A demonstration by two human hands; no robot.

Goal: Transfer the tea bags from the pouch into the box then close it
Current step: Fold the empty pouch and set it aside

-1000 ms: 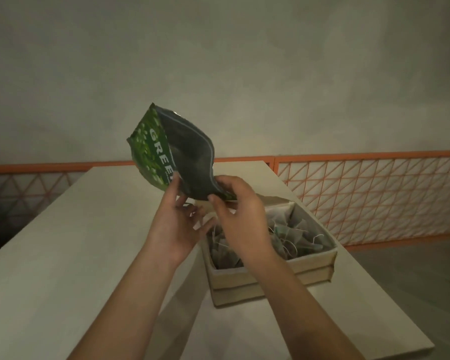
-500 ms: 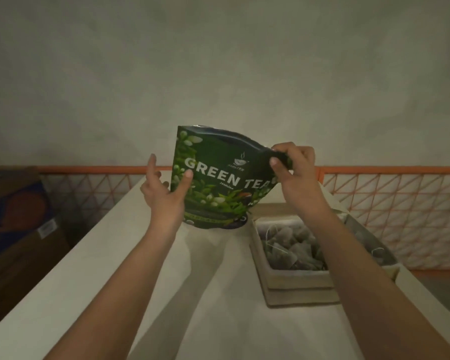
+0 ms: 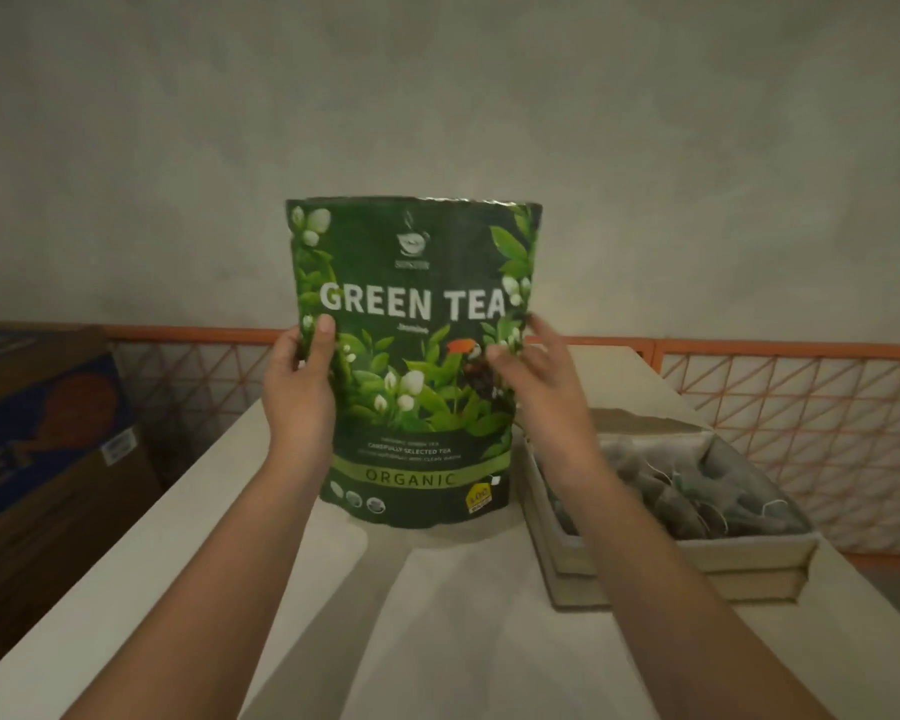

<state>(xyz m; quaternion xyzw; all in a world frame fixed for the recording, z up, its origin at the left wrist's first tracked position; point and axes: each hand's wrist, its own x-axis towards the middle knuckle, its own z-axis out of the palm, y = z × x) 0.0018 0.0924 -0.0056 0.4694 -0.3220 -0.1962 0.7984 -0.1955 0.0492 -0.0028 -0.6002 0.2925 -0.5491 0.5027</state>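
Note:
A green "GREEN TEA" pouch stands upright on the pale table, its printed front facing me and its top edge flat. My left hand grips its left edge, thumb on the front. At the pouch's right edge is my right hand, fingers spread and touching it. Just right of the pouch sits the beige box, open at the top and holding several tea bags. My right forearm crosses over the box's near left corner.
A blue and brown cardboard carton stands on the floor to the left of the table. An orange-framed mesh railing runs behind the table and along its right side. A plain grey wall rises behind.
The pouch went from tilted and open-mouthed over the box to upright on the table, left of the box. My right hand slid from its top corner down to its right edge.

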